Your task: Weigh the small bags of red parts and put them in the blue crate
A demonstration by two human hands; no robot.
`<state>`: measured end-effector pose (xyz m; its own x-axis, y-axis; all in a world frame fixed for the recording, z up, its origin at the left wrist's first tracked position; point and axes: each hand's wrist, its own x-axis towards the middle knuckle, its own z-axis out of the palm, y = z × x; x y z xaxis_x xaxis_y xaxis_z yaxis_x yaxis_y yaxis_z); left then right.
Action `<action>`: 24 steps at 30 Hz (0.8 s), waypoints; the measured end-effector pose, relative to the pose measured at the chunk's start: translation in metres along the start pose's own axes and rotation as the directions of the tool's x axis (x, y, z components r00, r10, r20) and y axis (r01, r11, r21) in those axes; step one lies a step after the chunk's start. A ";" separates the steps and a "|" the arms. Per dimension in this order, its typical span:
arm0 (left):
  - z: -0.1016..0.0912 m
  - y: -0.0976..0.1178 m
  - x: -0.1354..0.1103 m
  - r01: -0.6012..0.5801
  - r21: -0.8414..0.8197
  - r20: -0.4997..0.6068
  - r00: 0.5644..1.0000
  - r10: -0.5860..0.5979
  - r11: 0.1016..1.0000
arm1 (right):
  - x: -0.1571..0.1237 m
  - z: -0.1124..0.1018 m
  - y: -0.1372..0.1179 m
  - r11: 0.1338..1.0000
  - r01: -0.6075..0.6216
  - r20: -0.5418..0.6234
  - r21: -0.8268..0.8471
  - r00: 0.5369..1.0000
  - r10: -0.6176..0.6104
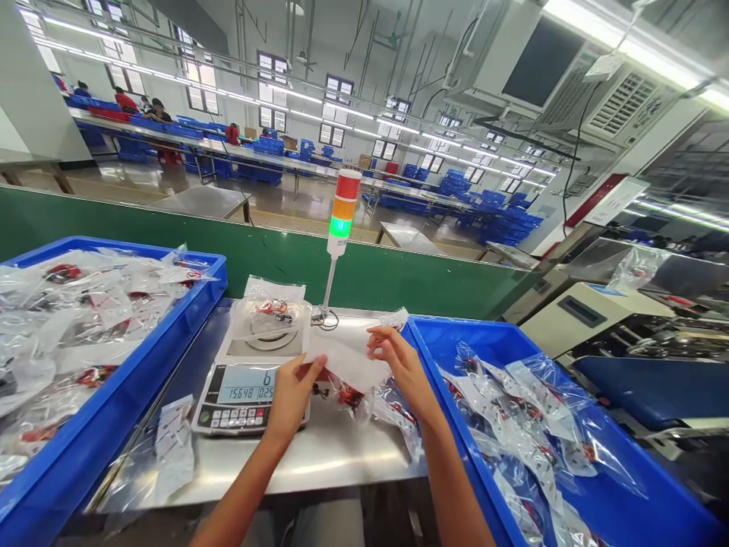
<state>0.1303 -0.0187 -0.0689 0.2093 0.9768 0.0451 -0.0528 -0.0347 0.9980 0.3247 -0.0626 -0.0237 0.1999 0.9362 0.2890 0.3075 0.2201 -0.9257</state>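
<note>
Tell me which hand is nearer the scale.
Left. The left hand is over the right edge of the scale, gripping a white sheet. The right hand is farther right, at the sheet's other end.

Digital scale display, upper window: 6
Digital scale display, lower row: 15648, then 025, small digits
Scale keypad: button markings too small to read
Paper slip on steel bench: print too small to read
Red-and-white wall sign: lettering unreadable
</note>
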 end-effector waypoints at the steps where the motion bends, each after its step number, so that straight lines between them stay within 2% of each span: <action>1: 0.000 0.002 -0.003 -0.002 -0.014 -0.038 0.999 0.001 1.000 | -0.003 0.004 0.001 0.999 -0.033 -0.003 0.042 0.999 0.033; 4: -0.002 0.005 -0.013 0.007 -0.073 -0.184 0.983 -0.020 0.997 | -0.012 0.021 0.008 0.980 -0.118 0.019 0.163 0.993 0.116; 6: -0.004 0.007 -0.017 0.001 -0.106 -0.240 0.970 -0.027 0.994 | -0.017 0.034 0.009 0.977 -0.109 -0.053 0.186 0.991 0.121; 9: -0.008 0.011 -0.020 -0.007 -0.100 -0.211 0.977 -0.014 0.995 | -0.024 0.049 0.007 0.998 -0.039 -0.291 0.044 0.955 0.050; 12: -0.013 0.015 -0.020 -0.012 0.035 -0.181 0.983 0.018 0.999 | -0.030 0.058 0.007 0.983 0.002 -0.449 -0.185 0.889 -0.086; 15: -0.014 0.015 -0.020 -0.104 0.281 -0.234 0.957 0.173 0.954 | -0.033 0.061 0.011 0.936 0.053 -0.467 -0.347 0.856 -0.221; 18: -0.012 0.010 -0.020 -0.201 0.494 -0.312 0.867 0.388 0.846 | -0.034 0.063 0.016 0.891 0.095 -0.489 -0.444 0.807 -0.330; 20: -0.009 0.005 -0.020 -0.230 0.551 -0.321 0.829 0.458 0.802 | -0.034 0.064 0.020 0.884 0.068 -0.538 -0.463 0.771 -0.341; 22: -0.007 -0.001 -0.022 -0.245 0.562 -0.298 0.831 0.470 0.790 | -0.035 0.065 0.027 0.889 0.035 -0.564 -0.456 0.762 -0.318; 24: -0.005 -0.008 -0.025 -0.265 0.573 -0.253 0.843 0.475 0.775 | -0.036 0.065 0.036 0.894 0.017 -0.554 -0.447 0.780 -0.292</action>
<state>0.1202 -0.0418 -0.0783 -0.0960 0.8602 0.5008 0.4636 -0.4066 0.7872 0.2682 -0.0710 -0.0831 0.5813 0.5142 0.6306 0.6945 0.0902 -0.7138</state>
